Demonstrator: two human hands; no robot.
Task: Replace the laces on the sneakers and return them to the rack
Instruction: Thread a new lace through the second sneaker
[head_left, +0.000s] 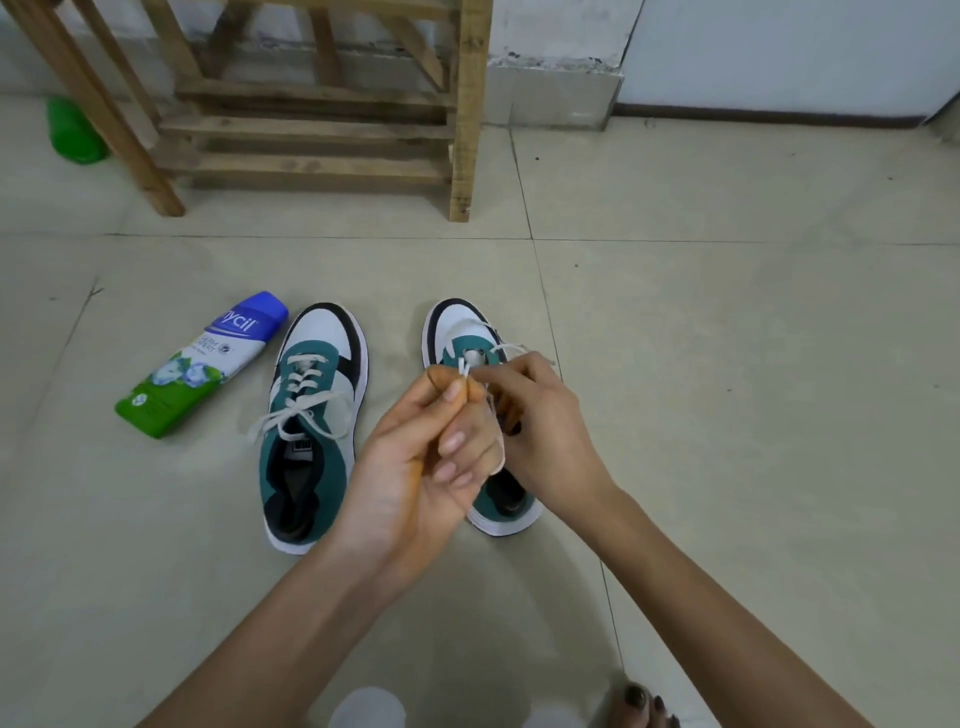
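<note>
Open tiled floor stretches to your right, from the sneakers out to the wall. On your left the room is tighter: a powder bottle lies on its side just beside the laced sneaker. The wooden rack stands ahead against the wall, well apart from both shoes, and a green object sits by its left leg.

The bottle's blue cap is on; you cannot tell what is inside.

The laced sneaker sits toe away from you, apart from the second sneaker, which is partly hidden beneath your hands. Your left hand has its fingers curled, thumb and forefinger pinching the tip of the white lace above that shoe. Your right hand comes in from the other side, fingertips pinched on the same lace near the tip, so the two hands meet over the shoe. The lace runs down to the front of the second sneaker. Your toes show at the lower right edge.
</note>
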